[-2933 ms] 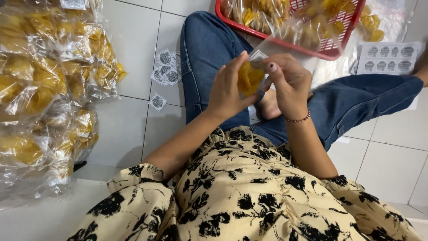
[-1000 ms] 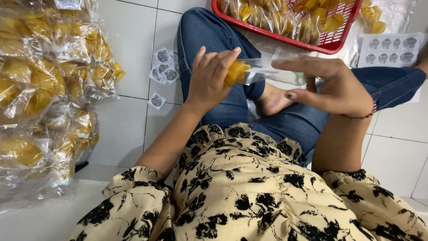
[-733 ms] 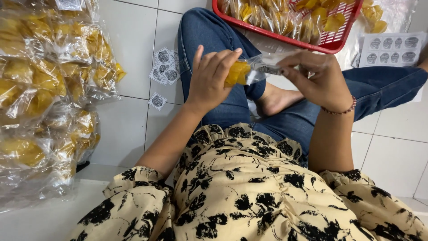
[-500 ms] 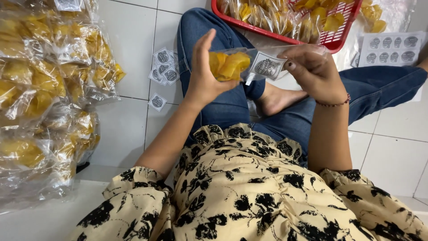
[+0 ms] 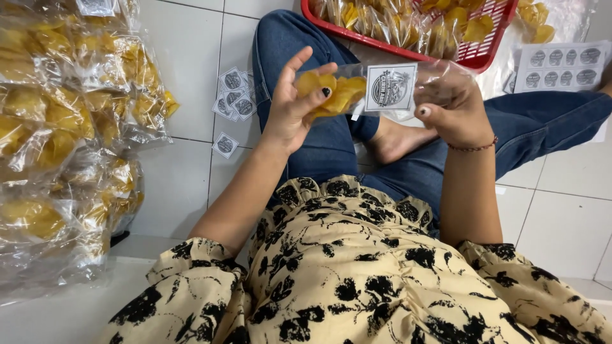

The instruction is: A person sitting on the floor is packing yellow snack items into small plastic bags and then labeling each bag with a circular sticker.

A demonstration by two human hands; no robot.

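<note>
I sit on a white tiled floor with my legs in blue jeans. A clear plastic bag of yellow chips (image 5: 338, 94) lies sideways between both hands, above my lap. My left hand (image 5: 290, 105) grips the filled end, fingers spread over the chips. My right hand (image 5: 449, 108) holds the empty, open end of the bag. A square white label (image 5: 390, 87) with a round dark emblem sits on the bag's middle, facing me.
A red plastic basket (image 5: 481, 57) with several bagged chips stands beyond my knees. A large heap of filled chip bags (image 5: 60, 140) fills the left side. Loose square labels (image 5: 233, 95) lie on the tiles by my left leg. A sheet of labels (image 5: 561, 64) lies at the right.
My right hand came back in from the right and took the bag's open end. The bag turned so its chips and label face me, and a label now sits on its middle.
</note>
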